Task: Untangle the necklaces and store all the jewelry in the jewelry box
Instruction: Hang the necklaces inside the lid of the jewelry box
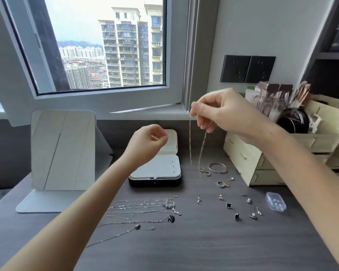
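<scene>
Pinching a thin gold necklace (190, 143) between thumb and fingertips, the right hand (223, 112) holds it raised, its two strands hanging straight below the fingers toward the rings (207, 173) and bangle (217, 163) on the desk (204, 245). The left hand (147, 141) hovers lower, left of those fingers, its own fingers curled inward; whether they pinch anything cannot be told. Just beyond and below them sits the open jewelry box (155, 182). Nearer than both hands' fingers, silver necklaces (168, 204) lie spread out, and earrings (229, 205) are scattered below the right fingers.
</scene>
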{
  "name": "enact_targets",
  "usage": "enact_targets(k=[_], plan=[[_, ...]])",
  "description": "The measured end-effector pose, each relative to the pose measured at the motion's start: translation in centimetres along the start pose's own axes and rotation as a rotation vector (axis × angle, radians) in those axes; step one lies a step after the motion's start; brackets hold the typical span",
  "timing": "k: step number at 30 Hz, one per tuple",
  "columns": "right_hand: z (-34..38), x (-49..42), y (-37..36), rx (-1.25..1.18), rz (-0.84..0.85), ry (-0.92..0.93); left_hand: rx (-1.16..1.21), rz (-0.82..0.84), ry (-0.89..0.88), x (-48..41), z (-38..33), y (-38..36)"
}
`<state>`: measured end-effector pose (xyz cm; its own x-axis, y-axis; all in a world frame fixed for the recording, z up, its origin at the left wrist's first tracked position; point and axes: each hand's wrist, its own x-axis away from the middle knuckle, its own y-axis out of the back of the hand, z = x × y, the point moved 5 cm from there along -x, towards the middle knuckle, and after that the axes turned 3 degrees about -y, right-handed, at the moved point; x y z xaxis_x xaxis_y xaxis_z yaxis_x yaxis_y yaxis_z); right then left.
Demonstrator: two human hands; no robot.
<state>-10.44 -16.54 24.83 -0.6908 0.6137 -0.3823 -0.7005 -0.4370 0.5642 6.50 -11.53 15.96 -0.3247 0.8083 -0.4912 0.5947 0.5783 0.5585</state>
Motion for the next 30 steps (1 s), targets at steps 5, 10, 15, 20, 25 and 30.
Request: enact_targets(k=[5,10,15,20,25,30], plan=[[1.1,-4.2,0.0,0.015,0.004,0.005,-0.299,0.045,0.067,-2.2,6.0,-1.2],[0.6,-9.5,-1.1,0.029,-0.057,-0.001,-0.515,0.119,0.028,-4.6,9.7,-4.0],[-1.4,-14.8,-3.3,0.013,-0.103,-0.037,-0.609,0.137,-0.017,-6.9,11.4,-6.7],[-3.8,-18.5,-5.0,0.006,-0.132,-0.072,-0.683,0.160,-0.025,-7.6,12.4,-8.6],[-5.7,-20.4,-5.7,-0.007,-0.145,-0.093,-0.714,0.137,0.007,-7.9,13.1,-9.1],[-7.4,-20.9,-6.1,-0.058,-0.142,-0.126,-0.748,0.075,0.021,-8.2,12.8,-9.3]])
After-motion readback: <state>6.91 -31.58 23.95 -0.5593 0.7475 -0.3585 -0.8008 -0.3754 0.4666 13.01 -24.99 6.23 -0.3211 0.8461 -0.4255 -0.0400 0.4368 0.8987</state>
